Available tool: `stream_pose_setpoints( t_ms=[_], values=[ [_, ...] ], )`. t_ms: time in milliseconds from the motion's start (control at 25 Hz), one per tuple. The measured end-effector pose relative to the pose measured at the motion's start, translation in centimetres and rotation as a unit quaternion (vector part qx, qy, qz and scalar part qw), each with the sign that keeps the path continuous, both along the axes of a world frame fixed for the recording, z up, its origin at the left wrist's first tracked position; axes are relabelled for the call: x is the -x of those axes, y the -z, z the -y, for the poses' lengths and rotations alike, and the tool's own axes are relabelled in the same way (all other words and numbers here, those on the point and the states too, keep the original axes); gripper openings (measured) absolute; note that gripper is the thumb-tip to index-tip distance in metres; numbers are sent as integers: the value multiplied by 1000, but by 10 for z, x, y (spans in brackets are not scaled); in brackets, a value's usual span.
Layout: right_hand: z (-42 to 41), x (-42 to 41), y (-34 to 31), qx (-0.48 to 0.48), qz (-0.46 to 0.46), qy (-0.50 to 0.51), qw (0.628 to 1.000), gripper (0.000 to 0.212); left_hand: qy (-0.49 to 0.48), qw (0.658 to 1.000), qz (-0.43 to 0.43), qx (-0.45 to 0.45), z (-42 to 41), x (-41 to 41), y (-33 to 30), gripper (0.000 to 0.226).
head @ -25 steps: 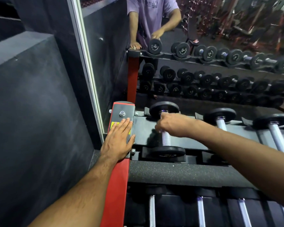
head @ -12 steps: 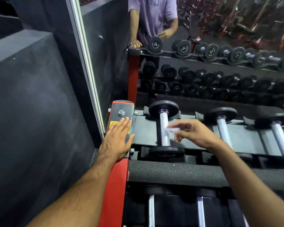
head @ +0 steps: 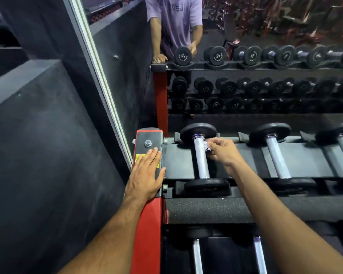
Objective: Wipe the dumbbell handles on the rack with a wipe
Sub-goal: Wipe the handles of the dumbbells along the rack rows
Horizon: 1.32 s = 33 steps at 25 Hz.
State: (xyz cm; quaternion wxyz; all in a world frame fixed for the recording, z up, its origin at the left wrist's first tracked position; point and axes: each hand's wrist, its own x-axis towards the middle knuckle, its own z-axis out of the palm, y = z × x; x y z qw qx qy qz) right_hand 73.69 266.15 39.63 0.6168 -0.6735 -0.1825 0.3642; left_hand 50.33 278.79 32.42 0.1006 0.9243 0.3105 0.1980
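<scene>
Wipe in right hand, seemingly against leftmost dumbbell handle.

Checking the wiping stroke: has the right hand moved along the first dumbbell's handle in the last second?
Yes. The right hand, pinching the wipe, has shifted up the handle toward the far plate; a second ago it covered the handle's middle.

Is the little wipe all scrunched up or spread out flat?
Scrunched up. The wipe shows only as a small crumpled white wad pinched in the right hand, right beside the dumbbell handle.
</scene>
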Motion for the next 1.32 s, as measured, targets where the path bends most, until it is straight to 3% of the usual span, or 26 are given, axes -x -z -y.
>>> stream_pose_setpoints(
  t_ms=[240,440,560,1000,1160,1320],
  values=[
    [-2,3,-2,-64,-172,-84,979,38,-1,1000,0,-6,0,-1,1,68],
    [22,11,3,37,-141,-217,965,31,0,1000,-3,-3,1,0,-2,68],
    [42,13,1,57,-124,-293,946,41,1,1000,-3,-8,0,1,0,68],
    [-11,18,-17,-44,-230,-99,967,33,3,1000,-13,-8,-2,1,-1,71],
    [12,26,-8,44,-166,-175,970,44,3,1000,-20,-4,-3,1,1,72],
    [41,31,-15,173,54,-227,957,42,7,1000,-22,0,-1,3,-2,74]
  ],
)
